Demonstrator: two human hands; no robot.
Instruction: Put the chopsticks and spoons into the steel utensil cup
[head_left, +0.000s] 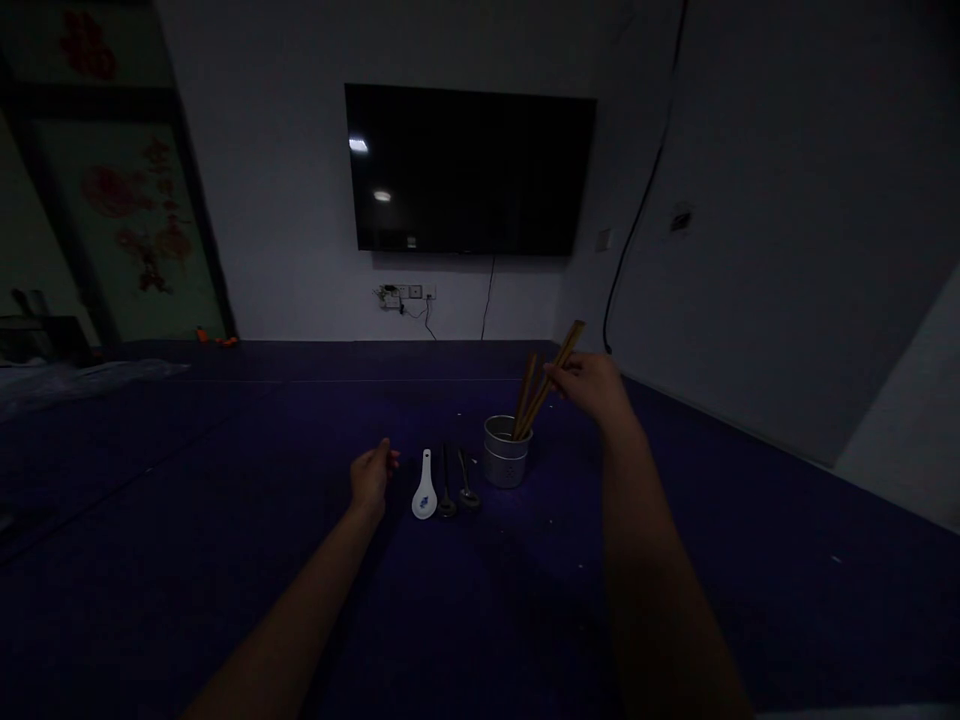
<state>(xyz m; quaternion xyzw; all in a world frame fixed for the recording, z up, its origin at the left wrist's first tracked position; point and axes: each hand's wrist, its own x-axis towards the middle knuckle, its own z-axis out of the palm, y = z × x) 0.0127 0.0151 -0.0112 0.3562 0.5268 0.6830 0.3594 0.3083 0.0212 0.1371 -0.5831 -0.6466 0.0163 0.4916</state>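
My right hand (pixel 592 385) is closed round wooden chopsticks (pixel 546 385) whose lower ends stand in a small metal cup (pixel 506 455) on the dark blue surface. Other chopsticks lean in the same cup. My left hand (pixel 371 475) rests on the surface with fingers loosely curled, holding nothing, just left of a white ceramic spoon (pixel 424 490). Two dark metal spoons (pixel 457 485) lie side by side between the white spoon and the cup.
The dark blue cloth surface (pixel 187 500) stretches wide to both sides. A black wall-mounted screen (pixel 469 170) hangs ahead with sockets and cables below it. A glass door with red decorations (pixel 127 220) is at the far left. The room is dim.
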